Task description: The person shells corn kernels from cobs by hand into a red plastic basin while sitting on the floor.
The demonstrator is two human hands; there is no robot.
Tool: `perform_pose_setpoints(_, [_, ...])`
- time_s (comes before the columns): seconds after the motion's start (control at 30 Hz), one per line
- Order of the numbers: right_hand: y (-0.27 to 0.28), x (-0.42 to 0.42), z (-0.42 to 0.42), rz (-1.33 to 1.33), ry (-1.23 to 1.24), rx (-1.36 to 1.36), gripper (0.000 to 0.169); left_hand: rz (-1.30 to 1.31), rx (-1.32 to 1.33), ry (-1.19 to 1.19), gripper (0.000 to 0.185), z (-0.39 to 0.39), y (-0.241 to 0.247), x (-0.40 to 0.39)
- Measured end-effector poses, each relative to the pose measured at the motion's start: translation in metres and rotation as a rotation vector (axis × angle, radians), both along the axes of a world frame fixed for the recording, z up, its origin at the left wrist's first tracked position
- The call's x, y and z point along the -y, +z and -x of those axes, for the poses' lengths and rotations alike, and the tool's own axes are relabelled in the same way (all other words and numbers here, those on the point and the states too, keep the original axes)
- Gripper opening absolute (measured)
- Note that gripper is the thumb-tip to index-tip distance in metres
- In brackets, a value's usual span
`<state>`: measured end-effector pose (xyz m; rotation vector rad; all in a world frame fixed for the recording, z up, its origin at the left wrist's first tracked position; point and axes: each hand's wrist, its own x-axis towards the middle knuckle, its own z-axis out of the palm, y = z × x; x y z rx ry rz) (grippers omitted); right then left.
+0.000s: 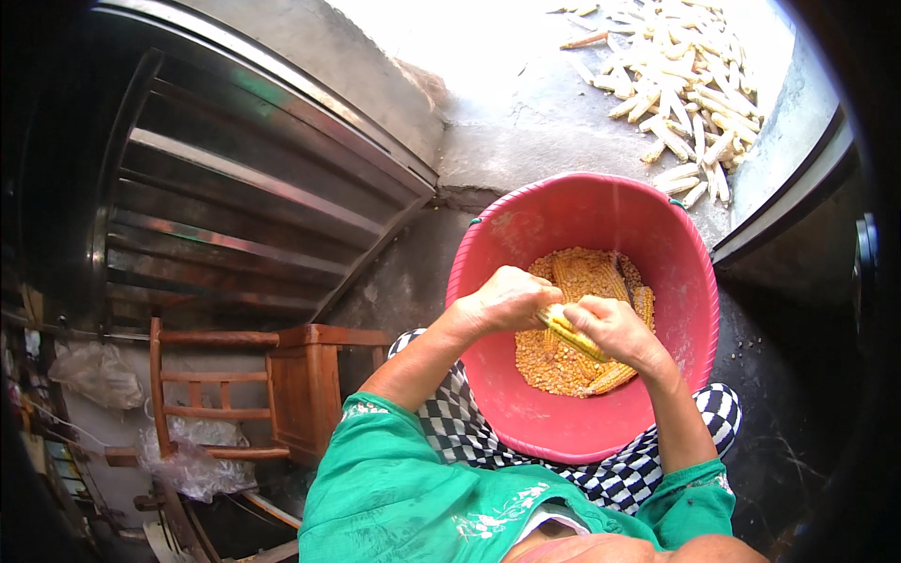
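Observation:
Both hands hold one ear of dried yellow corn [578, 338] above a red plastic tub [563, 426]. My left hand [512, 299] grips the ear's upper left end. On the ear's right side, my right hand [609, 329] is closed with the thumb against the kernels. A pale patch of cob shows near the left end. Loose yellow kernels [538, 369] cover the tub's bottom. Among them lie several whole ears, including one corn ear [611, 378] near the front and another ear [643, 307] at the right. The tub stands between my knees.
Bare corn cobs [693, 98] are heaped on the concrete beyond the tub, to the right. A metal door [246, 190] stands at the left. Below it is a wooden chair [215, 376] with clear plastic bags [200, 454]. A wall edge [788, 155] rises at the right.

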<state>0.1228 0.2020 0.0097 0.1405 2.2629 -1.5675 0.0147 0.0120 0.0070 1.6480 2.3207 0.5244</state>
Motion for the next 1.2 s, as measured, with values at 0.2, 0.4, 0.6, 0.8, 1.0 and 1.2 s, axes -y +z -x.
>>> perform_pose_setpoints(0.2, [0.01, 0.01, -0.004, -0.099, 0.051, -0.146, 0.045, 0.073, -0.005, -0.001, 0.019, -0.007, 0.001, -0.006])
perform_pose_setpoints(0.4, [-0.019, 0.006, -0.001, -0.066, 0.018, -0.286, 0.033, 0.007, 0.021, -0.024, 0.015, -0.008, -0.003, -0.006])
perform_pose_setpoints(0.6, [0.006, 0.004, 0.0, 0.007, -0.016, -0.217, 0.038, 0.092, -0.019, 0.098, 0.015, 0.001, 0.011, -0.003])
perform_pose_setpoints(0.8, [0.004, -0.004, 0.001, 0.094, -0.005, -0.149, 0.035, 0.084, -0.048, 0.087, 0.02, 0.0, 0.006, -0.004])
perform_pose_setpoints(1.0, [0.002, -0.006, 0.002, 0.231, -0.075, -0.107, 0.037, -0.057, -0.155, 0.124, 0.018, 0.0, 0.01, -0.005])
perform_pose_setpoints(1.2, [0.023, -0.012, 0.005, 0.486, -0.185, 0.036, 0.044, -0.198, -0.319, 0.216, 0.019, 0.007, 0.014, 0.002])
